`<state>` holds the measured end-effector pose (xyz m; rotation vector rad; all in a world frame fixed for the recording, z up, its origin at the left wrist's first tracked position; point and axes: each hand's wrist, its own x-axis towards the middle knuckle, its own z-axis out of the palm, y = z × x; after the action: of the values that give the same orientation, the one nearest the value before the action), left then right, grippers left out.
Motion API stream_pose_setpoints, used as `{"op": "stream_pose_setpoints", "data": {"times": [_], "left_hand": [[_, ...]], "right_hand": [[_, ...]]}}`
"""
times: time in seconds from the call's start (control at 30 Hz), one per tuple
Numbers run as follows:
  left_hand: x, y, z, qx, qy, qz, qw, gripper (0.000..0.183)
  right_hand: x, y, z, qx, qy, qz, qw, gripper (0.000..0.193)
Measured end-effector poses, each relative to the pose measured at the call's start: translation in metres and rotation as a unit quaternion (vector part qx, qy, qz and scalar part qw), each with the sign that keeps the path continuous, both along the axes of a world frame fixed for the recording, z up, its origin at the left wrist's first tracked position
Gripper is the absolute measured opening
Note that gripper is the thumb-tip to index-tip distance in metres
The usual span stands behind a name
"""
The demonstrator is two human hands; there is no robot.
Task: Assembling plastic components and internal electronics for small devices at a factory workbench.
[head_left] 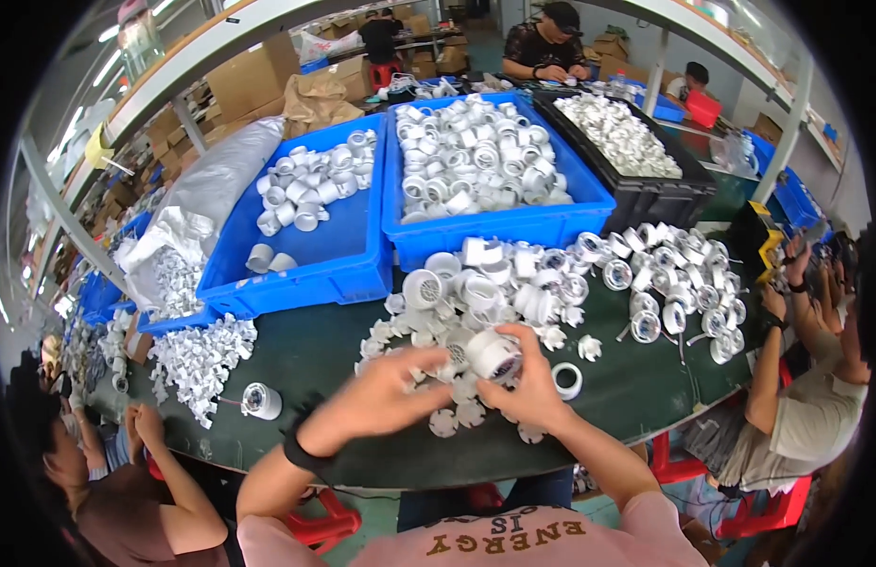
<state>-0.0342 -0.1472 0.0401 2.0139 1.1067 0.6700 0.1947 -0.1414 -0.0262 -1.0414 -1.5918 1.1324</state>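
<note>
White housing (495, 356): right hand (538, 391) pinching; left hand (383, 393), left of housing, spread. Apparently assembly; next likely needs aligning.

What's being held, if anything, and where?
The right hand grips a white cylindrical part by its outer sides. The blurred left hand looks open, with nothing clearly held.

The right hand (536, 389) grips a white cup (492, 353) above the green table (334, 373); the left hand (392, 389), blurred, is spread just beside it. White parts (485, 288) lie heaped around them, a ring (568, 391) near the right wrist. Behind stand a part-filled blue bin (305, 291), a fuller blue bin (499, 231) and a black bin (660, 200). People (806, 416) work on both sides.
</note>
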Motion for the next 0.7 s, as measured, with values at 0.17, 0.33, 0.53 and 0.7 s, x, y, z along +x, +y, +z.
{"op": "stream_pose_setpoints", "data": {"times": [0.17, 0.33, 0.53, 0.7], "left_hand": [[-0.096, 0.160, 0.015, 0.051, -0.061, 0.204, 0.976, 0.029], [-0.216, 0.310, -0.013, 0.079, 0.298, 0.348, 0.886, 0.064], [-0.259, 0.413, -0.063, 0.027, 0.397, 0.340, 0.852, 0.088], [-0.279, 0.424, -0.091, 0.014, 0.472, 0.292, 0.832, 0.090]], "right_hand": [[0.007, 0.021, -0.029, 0.296, -0.120, -0.035, 0.947, 0.068], [0.012, 0.020, -0.029, 0.299, -0.109, 0.019, 0.948, 0.070], [0.016, 0.026, -0.024, 0.280, -0.153, 0.013, 0.948, 0.064], [0.013, 0.031, -0.017, 0.300, -0.155, 0.053, 0.940, 0.063]]}}
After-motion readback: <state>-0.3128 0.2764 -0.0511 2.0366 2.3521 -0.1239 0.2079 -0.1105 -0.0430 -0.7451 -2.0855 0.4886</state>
